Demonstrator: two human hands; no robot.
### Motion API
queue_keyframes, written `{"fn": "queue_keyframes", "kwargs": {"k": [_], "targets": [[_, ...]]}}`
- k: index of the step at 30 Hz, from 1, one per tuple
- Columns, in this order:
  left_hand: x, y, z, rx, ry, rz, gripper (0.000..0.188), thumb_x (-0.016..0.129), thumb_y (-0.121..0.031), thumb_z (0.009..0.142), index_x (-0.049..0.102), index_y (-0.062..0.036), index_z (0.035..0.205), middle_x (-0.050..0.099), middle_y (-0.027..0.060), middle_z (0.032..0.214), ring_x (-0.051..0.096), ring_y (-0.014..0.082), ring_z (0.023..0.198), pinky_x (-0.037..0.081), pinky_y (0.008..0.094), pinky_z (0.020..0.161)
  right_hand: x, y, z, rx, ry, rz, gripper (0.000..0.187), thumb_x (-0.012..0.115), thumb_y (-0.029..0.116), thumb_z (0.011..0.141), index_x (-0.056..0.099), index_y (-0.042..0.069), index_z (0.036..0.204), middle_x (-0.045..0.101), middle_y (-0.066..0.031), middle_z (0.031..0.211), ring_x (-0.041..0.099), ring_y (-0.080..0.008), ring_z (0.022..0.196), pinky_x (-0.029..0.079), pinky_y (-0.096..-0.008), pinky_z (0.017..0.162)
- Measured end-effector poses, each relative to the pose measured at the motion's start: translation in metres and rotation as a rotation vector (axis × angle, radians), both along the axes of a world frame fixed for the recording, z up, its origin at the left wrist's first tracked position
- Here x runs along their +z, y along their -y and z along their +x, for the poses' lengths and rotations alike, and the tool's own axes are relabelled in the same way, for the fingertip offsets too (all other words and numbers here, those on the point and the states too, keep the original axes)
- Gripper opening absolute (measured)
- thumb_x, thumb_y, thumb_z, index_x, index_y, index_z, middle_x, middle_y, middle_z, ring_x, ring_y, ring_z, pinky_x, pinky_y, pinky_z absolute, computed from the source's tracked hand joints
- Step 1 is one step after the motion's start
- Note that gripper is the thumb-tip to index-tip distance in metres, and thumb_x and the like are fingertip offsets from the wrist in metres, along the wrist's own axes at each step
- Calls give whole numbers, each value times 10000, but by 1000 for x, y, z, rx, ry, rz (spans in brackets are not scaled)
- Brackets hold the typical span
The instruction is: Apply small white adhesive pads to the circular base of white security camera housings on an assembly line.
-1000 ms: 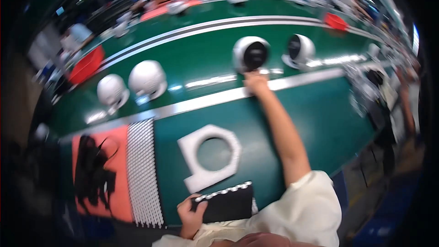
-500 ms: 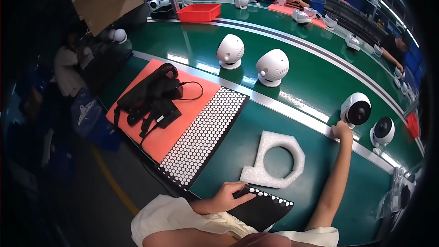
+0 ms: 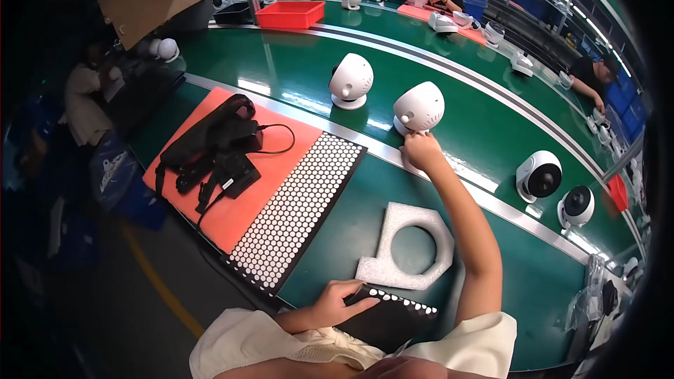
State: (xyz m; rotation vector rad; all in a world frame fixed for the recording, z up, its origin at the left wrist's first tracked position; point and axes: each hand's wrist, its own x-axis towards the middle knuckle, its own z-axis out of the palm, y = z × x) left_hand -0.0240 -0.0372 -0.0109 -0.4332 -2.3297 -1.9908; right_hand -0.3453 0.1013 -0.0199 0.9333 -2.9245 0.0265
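My right hand [image 3: 423,151] reaches forward to the belt's near edge, its fingers closed at the round base of a white egg-shaped camera [image 3: 421,105]. The fingertips are partly hidden against the base. Near my body, my left hand [image 3: 339,304] grips a black sheet [image 3: 393,319] with a row of white dots along its upper edge, thumb on top. Just beyond that sheet, a white foam piece [image 3: 384,247] with a large round hole lies on the green table. Another white camera [image 3: 352,78] stands on the belt, left of the one at my right hand.
Two more cameras with dark round fronts [image 3: 539,175] [image 3: 577,205] stand on the right. On the left, an orange mat [image 3: 210,221] bears black cables and adapters [image 3: 235,172], beside a white-dotted black sheet [image 3: 295,214]. A red bin [image 3: 290,15] and co-workers are farther back.
My right hand has moved left, from beside the dark-fronted camera on the right to the base of the middle white camera. My left hand keeps hold of the black sheet. The view has shifted slightly.
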Motion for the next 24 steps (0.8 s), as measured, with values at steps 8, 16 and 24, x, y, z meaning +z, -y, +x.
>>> {"fn": "queue_keyframes", "kwargs": {"k": [8, 16, 24], "targets": [[6, 4, 2, -17, 13, 10, 154, 651, -74, 717, 560, 39, 769, 568, 116, 669, 555, 182, 567, 415, 256, 524, -9, -19, -6, -93, -133, 114, 279, 374, 122, 795, 505, -28, 990, 519, -206, 1066, 461, -299, 1059, 342, -367, 911], [6, 1, -3, 0, -28, 21, 154, 651, -81, 713, 551, 31, 743, 553, 131, 661, 550, 221, 565, 415, 273, 521, 7, -41, 4, 36, -477, 116, 103, 508, 138, 697, 516, 57, 633, 586, -119, 594, 596, -220, 520, 470, -341, 459], [2, 0, -5, -32, -80, 23, 192, 665, -98, 701, 519, 25, 688, 484, 106, 588, 455, 224, 489, 356, 287, 463, 111, -79, 126, -98, 612, -1880, 265, 436, 232, 877, 521, -17, 844, 539, -73, 752, 423, -76, 427, 366, -171, 385]]}}
